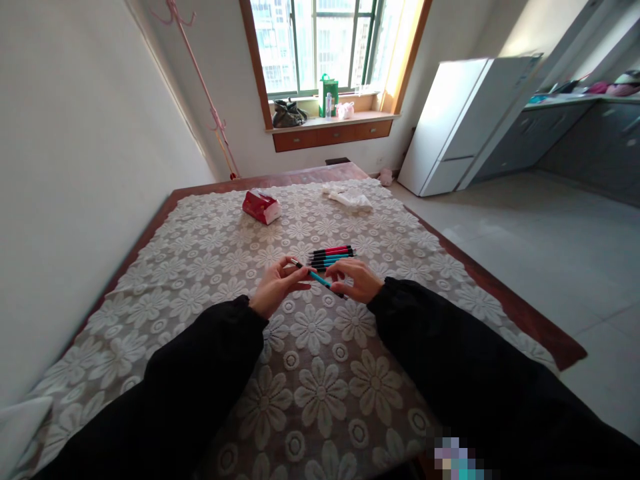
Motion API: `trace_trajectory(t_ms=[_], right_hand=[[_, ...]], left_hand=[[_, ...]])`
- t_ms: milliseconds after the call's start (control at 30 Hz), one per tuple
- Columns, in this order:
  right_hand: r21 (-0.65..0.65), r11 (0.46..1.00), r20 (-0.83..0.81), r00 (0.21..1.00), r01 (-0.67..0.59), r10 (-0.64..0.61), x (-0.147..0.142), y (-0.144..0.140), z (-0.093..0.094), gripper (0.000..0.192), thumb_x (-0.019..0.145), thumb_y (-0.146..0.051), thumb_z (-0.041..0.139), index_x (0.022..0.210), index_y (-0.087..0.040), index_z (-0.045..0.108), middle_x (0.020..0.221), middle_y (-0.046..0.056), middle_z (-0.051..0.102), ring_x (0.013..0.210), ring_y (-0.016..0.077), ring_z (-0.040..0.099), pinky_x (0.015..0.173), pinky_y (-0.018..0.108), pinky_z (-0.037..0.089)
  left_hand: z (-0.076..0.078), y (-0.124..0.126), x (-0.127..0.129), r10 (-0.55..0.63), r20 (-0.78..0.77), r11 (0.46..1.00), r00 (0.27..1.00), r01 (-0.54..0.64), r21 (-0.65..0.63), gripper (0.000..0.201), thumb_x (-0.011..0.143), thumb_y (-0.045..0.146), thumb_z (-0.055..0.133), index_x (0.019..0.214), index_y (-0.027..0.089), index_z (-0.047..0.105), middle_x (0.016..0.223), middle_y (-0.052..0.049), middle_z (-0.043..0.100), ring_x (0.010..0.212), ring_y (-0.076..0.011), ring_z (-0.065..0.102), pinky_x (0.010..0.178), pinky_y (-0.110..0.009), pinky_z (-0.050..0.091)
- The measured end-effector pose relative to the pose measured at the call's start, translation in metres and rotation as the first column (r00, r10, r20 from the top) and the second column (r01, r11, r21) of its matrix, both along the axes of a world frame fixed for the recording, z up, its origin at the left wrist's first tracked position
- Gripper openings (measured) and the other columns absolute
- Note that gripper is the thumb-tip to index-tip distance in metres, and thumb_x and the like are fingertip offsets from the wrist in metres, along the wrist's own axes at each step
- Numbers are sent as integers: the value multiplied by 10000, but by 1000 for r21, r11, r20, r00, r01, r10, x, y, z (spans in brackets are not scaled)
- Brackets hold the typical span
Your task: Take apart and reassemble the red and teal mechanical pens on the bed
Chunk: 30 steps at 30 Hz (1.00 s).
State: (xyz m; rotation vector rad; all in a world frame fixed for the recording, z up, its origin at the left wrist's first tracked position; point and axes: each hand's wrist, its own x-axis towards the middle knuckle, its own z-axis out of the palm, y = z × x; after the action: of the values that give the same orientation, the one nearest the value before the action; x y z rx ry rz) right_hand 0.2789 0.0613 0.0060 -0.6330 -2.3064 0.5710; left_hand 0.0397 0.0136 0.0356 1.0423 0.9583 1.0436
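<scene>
Both of my hands hold one teal pen point(316, 277) just above a table covered with a white lace flower cloth point(310, 373). My left hand point(276, 287) pinches the pen's dark tip end. My right hand point(356, 280) grips its other end. Just beyond my fingers, a small row of pens point(332, 256) in red, pink and teal lies side by side on the cloth.
A red tissue pack point(261, 205) lies at the far left of the table and a crumpled white cloth point(350, 197) at the far right. A wall runs along the left. A white fridge point(460, 127) and grey tiled floor point(550, 247) are to the right.
</scene>
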Motion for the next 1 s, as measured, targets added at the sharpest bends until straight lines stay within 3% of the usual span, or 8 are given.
trace_trajectory(t_ms=[133, 233, 333, 400, 500, 600, 1000], right_hand=[[-102, 995, 61, 998, -19, 25, -1, -3, -4, 316, 935, -479, 593, 1059, -200, 674, 759, 3, 684, 645, 136, 591, 666, 256, 444], [-40, 998, 121, 992, 44, -39, 2, 1, -7, 266, 995, -367, 478, 1002, -194, 679, 825, 37, 711, 706, 148, 625, 681, 254, 430], [68, 995, 223, 971, 68, -82, 2, 2, -7, 317, 1022, -352, 406, 991, -189, 676, 915, 80, 727, 812, 180, 651, 726, 272, 413], [83, 994, 334, 938, 66, -90, 0, 0, -6, 315, 1016, -404, 437, 994, -201, 676, 859, 69, 721, 764, 183, 645, 669, 267, 371], [68, 992, 465, 876, 109, -128, -4, -5, -2, 329, 1019, -430, 436, 930, -215, 669, 755, 43, 696, 664, 172, 612, 585, 273, 276], [74, 988, 511, 846, 136, -155, -7, -8, -1, 372, 1037, -414, 384, 863, -207, 640, 734, 43, 686, 633, 163, 591, 574, 283, 241], [170, 985, 507, 854, 33, -116, -5, -5, -10, 469, 1047, -453, 308, 866, -192, 653, 642, 34, 625, 543, 146, 483, 567, 290, 215]], left_hand=[[-17, -4, 6, -14, -35, 999, 999, 16, 32, 506, 744, 455, 833, 956, 212, 444, 1006, -78, 765, 918, -233, 748, 744, -339, 603], [-26, -3, 1, 0, -257, 984, 967, 45, 171, 413, 778, 448, 795, 901, 205, 485, 976, -67, 758, 849, -213, 735, 708, -331, 593], [-33, -1, -5, 153, -603, 891, 783, 155, 426, 214, 847, 372, 727, 922, 208, 611, 862, -24, 730, 733, -165, 682, 679, -296, 550], [-35, -2, -8, 235, -709, 809, 665, 270, 522, 133, 894, 323, 671, 984, 225, 666, 862, -15, 714, 681, -139, 635, 684, -286, 531], [-36, -4, -10, 281, -740, 743, 611, 350, 571, 156, 911, 311, 653, 1041, 228, 679, 910, -29, 705, 680, -135, 616, 691, -279, 527], [-36, -4, -10, 317, -744, 722, 588, 359, 591, 141, 925, 317, 643, 1016, 222, 691, 899, -39, 708, 715, -151, 635, 720, -288, 532], [-30, -7, -8, 324, -792, 723, 517, 404, 560, 223, 977, 296, 514, 974, 205, 718, 850, -58, 714, 820, -199, 651, 798, -326, 519]])
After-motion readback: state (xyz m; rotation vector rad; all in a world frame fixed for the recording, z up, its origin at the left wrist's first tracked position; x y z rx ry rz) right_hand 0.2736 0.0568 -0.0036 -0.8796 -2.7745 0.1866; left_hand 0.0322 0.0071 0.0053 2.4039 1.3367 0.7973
